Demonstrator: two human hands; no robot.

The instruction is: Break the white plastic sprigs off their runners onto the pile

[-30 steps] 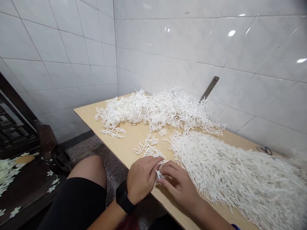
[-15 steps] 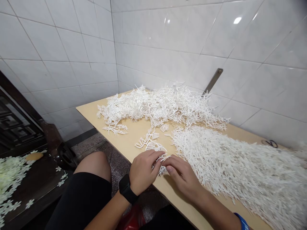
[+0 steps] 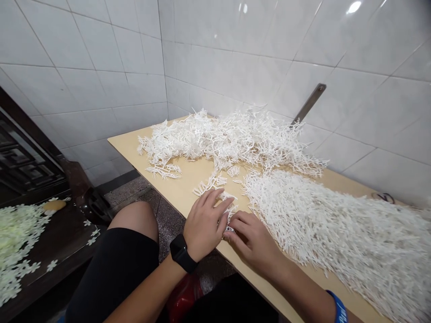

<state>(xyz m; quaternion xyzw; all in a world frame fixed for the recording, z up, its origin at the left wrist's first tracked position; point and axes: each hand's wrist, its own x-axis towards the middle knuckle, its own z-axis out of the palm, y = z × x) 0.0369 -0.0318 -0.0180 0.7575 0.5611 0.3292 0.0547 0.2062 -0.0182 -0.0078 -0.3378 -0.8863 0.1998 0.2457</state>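
A white, branching plastic piece [image 3: 215, 179] with many thin prongs lies near the table's front edge, partly hidden under my hands. My left hand [image 3: 207, 222], with a black watch at the wrist, rests over it. Its fingers are stretched and slightly apart, the thumb close to my right fingertips. My right hand [image 3: 247, 235] has thumb and fingers closed on the near end of the piece. A blue band circles my right forearm.
A tangled heap of similar white pieces [image 3: 222, 137] lies along the wall. Loose white prongs [image 3: 336, 229] form a wide pile at right. A metal bar [image 3: 309, 104] leans on the tiles near dark-handled scissors [image 3: 384, 197]. Pale flower shapes [image 3: 20, 242] cover a dark bench at left.
My left hand has gone from a pinch to stretched fingers over the piece. My right fingers have shifted slightly and stay at its near end. The camera view has shifted a little.
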